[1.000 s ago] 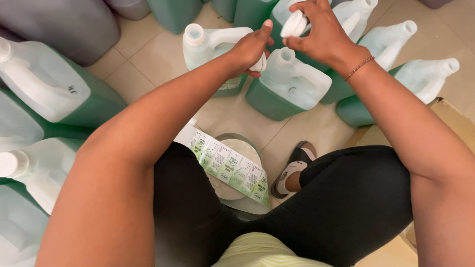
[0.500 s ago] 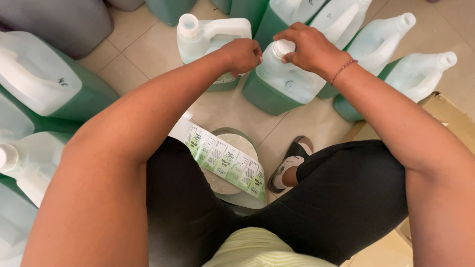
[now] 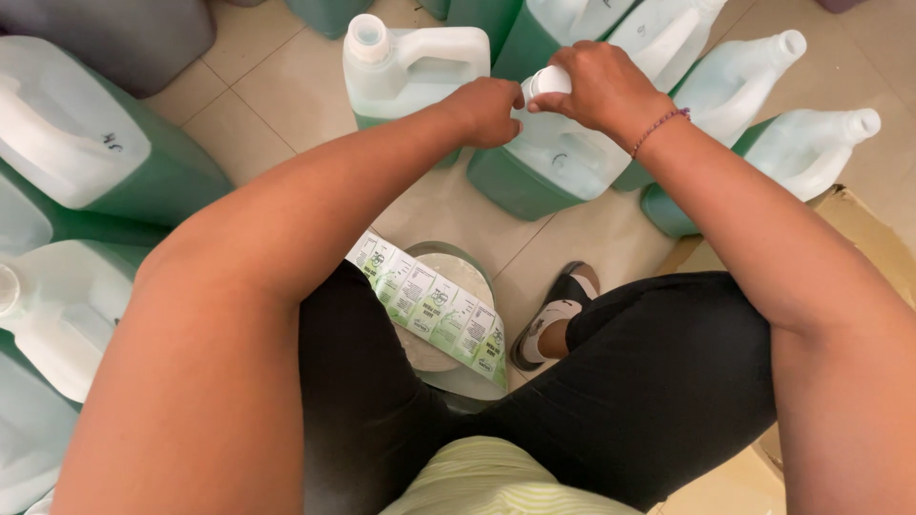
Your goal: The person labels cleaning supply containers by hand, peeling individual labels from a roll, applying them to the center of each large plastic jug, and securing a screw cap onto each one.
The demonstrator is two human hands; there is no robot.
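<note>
A: Head view, looking down: the right hand [image 3: 601, 88] is wrapped around a white cap [image 3: 549, 82] sitting on the neck of a green jug [image 3: 544, 162] that stands on the tiled floor [image 3: 286, 86] just ahead of the knees. The left hand [image 3: 489, 112] is curled into a fist against the jug's shoulder; I cannot tell whether it grips the handle or only braces there.

B: So where's the risk?

A: The cap, I'd say. The palm hides most of it, so I can't see whether it sits square on the neck. If it goes on crooked, it may cross-thread and leak.

B: And the jug itself?

A: It looks nearly full. A hard twist with a weak brace could rock it into the capped jug [image 3: 410, 72] touching its left side, or the open jugs [image 3: 763, 105] close on the right, and those would spill.

B: Anything nearer the body?

A: A strip of labels [image 3: 434, 310] lies across the lap over a roll [image 3: 448, 286]. Any splash could wet it.
</note>
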